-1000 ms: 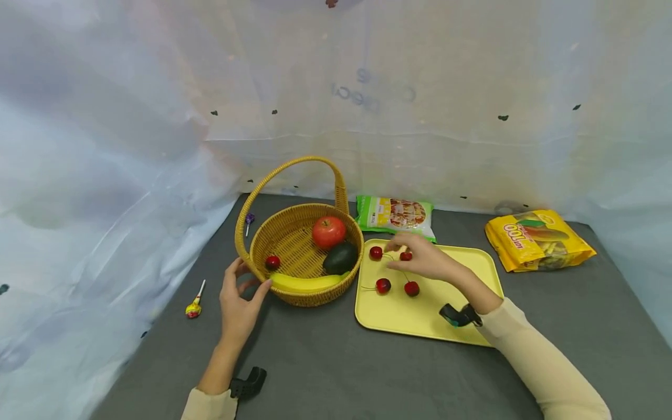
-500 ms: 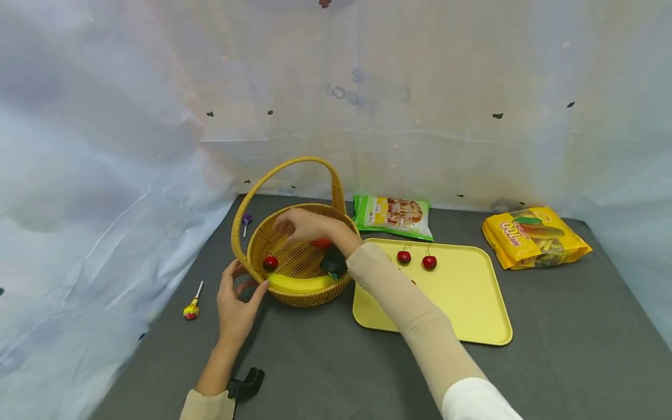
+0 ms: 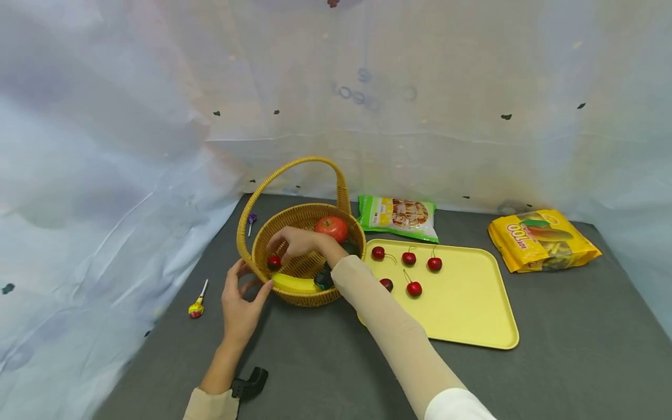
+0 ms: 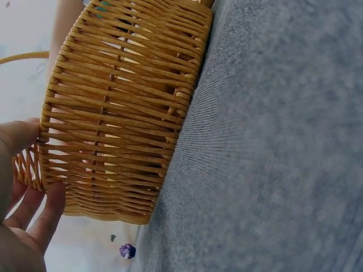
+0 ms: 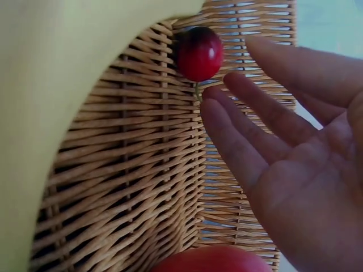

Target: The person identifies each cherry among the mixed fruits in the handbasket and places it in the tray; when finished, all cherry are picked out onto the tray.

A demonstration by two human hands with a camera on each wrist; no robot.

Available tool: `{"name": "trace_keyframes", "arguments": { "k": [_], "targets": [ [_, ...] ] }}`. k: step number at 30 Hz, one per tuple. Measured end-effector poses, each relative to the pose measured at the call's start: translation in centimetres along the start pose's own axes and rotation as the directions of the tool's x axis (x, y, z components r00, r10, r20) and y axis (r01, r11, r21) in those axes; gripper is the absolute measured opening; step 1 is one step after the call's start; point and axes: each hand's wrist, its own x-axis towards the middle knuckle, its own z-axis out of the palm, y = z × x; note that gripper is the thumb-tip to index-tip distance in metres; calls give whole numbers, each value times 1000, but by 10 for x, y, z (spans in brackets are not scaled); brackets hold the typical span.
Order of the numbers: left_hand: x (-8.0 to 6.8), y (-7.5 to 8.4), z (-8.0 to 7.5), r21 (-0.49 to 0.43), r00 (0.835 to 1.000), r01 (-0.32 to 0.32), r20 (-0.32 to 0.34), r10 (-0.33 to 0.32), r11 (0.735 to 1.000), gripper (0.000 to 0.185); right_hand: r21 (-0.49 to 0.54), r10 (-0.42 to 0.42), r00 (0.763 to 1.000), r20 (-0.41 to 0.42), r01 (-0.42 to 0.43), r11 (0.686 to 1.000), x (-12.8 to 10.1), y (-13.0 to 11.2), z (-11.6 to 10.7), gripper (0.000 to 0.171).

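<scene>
left hand point(image 3: 238, 306) steadying basket point(image 3: 294, 297), fingers spread on its outer wall | right hand point(image 3: 294, 242) reaching inside, fingers relaxed, holding nothing | cherry point(image 3: 273, 262) lying just off its fingertips, already in | five cherries point(image 3: 413, 288) waiting on tray point(image 3: 472, 315) beyond

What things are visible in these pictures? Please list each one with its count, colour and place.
basket: 1, tan wicker, left of the tray
cherry in basket: 1, red, by the fingertips
apple: 1, red, in basket
banana: 1, yellow, in basket
tray: 1, yellow, on grey table
cherries on tray: 5, red
snack bags: 2, green and yellow, behind the tray
lollipops: 2, left of basket
left hand: touches the basket's outside
right hand: open, inside basket
</scene>
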Motion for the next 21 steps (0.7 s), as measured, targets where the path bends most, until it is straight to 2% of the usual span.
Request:
{"name": "trace_keyframes", "arguments": {
  "k": [3, 10, 21],
  "targets": [
    [1, 7, 0, 9, 1000, 1, 1, -1, 1000, 73, 16, 12, 1000, 25, -12, 1000, 0, 1, 2, 46],
    [6, 35, -1, 8, 1000, -2, 5, 2, 1000, 66, 15, -10, 999, 32, 10, 1000, 1, 0, 5, 42],
    [8, 39, -2, 15, 1000, -12, 4, 11, 1000, 65, -37, -4, 999, 34, 5, 999, 3, 1, 4, 37]
  ]
}}
